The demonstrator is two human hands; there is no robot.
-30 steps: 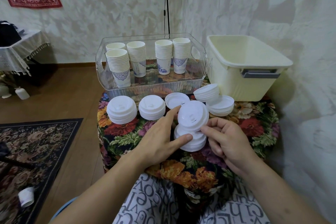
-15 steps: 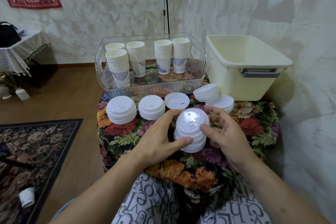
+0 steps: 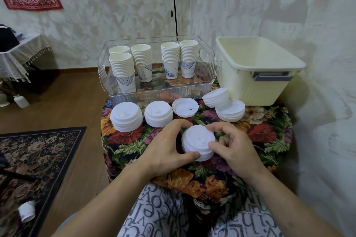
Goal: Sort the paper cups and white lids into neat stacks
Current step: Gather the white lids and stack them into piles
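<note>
A stack of white lids (image 3: 198, 142) stands on the flowered table (image 3: 133, 144) between my hands. My left hand (image 3: 165, 150) curls round its left side and my right hand (image 3: 234, 146) curls round its right side, thumbs at the front edge. Further back lie two neat lid stacks (image 3: 126, 116) (image 3: 158, 113), one upturned lid (image 3: 185, 107), and a leaning lid pile (image 3: 216, 97) resting on another low lid stack (image 3: 231, 111). Several stacks of paper cups (image 3: 123, 69) stand in a clear plastic tray (image 3: 159, 92).
A cream plastic tub (image 3: 256, 75) stands at the table's back right, against the wall. One paper cup (image 3: 27, 211) lies on the patterned rug on the floor to the left. A draped side table (image 3: 21, 54) is far left.
The tilted top lid has settled flat onto the stack. Both hands have closed in around the stack, the right hand moving from beside it to cup its far side.
</note>
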